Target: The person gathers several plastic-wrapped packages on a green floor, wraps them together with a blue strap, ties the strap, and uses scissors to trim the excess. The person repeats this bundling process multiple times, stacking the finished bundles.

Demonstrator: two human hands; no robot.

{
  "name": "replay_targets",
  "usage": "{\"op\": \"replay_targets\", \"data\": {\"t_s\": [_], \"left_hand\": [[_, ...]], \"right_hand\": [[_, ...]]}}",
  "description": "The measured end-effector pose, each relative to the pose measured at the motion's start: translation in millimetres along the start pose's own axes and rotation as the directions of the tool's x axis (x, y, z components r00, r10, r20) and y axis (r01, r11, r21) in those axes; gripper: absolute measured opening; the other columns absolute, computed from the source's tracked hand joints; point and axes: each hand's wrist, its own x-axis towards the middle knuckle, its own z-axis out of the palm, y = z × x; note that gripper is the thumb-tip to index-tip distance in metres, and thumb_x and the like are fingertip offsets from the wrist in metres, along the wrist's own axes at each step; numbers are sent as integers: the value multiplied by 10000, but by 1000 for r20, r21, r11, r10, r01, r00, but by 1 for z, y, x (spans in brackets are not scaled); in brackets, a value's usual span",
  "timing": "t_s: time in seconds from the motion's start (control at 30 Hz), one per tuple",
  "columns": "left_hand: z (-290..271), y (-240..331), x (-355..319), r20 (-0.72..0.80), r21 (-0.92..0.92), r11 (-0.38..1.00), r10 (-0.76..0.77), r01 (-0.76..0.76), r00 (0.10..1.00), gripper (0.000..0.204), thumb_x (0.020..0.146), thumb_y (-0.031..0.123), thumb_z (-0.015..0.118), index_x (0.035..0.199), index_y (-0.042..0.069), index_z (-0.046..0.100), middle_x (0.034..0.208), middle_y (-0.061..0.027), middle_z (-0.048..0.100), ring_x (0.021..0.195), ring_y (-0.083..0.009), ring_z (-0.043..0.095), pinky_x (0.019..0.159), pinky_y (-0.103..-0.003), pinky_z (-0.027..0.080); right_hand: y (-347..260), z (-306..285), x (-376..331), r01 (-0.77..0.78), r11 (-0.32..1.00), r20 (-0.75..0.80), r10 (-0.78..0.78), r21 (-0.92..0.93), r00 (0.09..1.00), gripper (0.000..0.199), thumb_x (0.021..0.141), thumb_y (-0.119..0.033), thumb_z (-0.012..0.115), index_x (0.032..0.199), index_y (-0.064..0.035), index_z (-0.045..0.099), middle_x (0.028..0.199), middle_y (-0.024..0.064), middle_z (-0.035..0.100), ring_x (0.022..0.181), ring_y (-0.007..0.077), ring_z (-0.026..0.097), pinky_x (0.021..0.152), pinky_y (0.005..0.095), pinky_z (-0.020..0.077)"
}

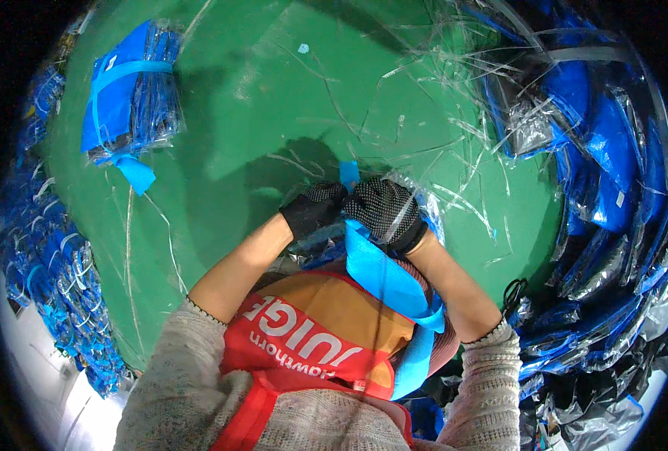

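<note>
Clock positions refer to the centre of the view, with 12 at the upper edge. The left hand (315,210) and right hand (386,210), both in black gloves with pale dots, are side by side at the centre, almost touching, with the backs of the gloves uppermost. The right grip is closed on a blue ribbon (383,270). The left grip is narrow, fingers curled beside the ribbon; whether it clamps the ribbon cannot be determined.

The ribbon's short end projects between the hands toward 12 o'clock. Its longer length runs from below the right hand toward 5 o'clock, crosses the orange and red apron (364,319), folds over itself and hangs down near 5 o'clock. A blue item in clear plastic (431,213) is partly hidden behind the right hand; its full shape cannot be seen.

At 10 o'clock, a bundle of blue packages (116,101) rests on the green surface (228,98), well apart from the hands. A blue band (152,68) encircles it, one tail pointing toward 6 o'clock. Clear plastic strips (461,199) are scattered between 1 and 3 o'clock. A heap of blue packages in clear film (608,173) extends from 2 to 4 o'clock. Banded blue packages (67,282) line the rim from 8 to 9 o'clock.
</note>
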Motion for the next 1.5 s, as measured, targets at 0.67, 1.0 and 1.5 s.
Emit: {"op": "replay_targets", "data": {"t_s": [0.67,1.0,1.5], "left_hand": [[34,-25,13,-228,-208,960,-235,189,945,186,844,311,553,917,140,563,707,-17,495,646,-153,490,585,-298,408],[31,-90,12,-210,382,855,-289,351,934,215,866,302,525,983,124,559,830,-41,526,741,-157,502,655,-309,424],[15,-25,-10,0,-38,996,82,-82,997,192,880,241,547,1005,95,547,864,-51,575,773,-129,548,668,-298,463]], "right_hand": [[-51,-12,3,-655,275,525,420,704,740,309,901,-257,421,848,-9,596,785,225,616,750,341,610,646,390,457],[-68,-9,-42,-547,516,99,661,659,744,253,882,-165,418,765,22,542,665,254,547,661,410,547,599,494,399],[51,6,-4,-518,-201,520,610,831,598,192,808,-246,610,846,-62,567,685,106,543,551,204,531,472,352,437]]}}
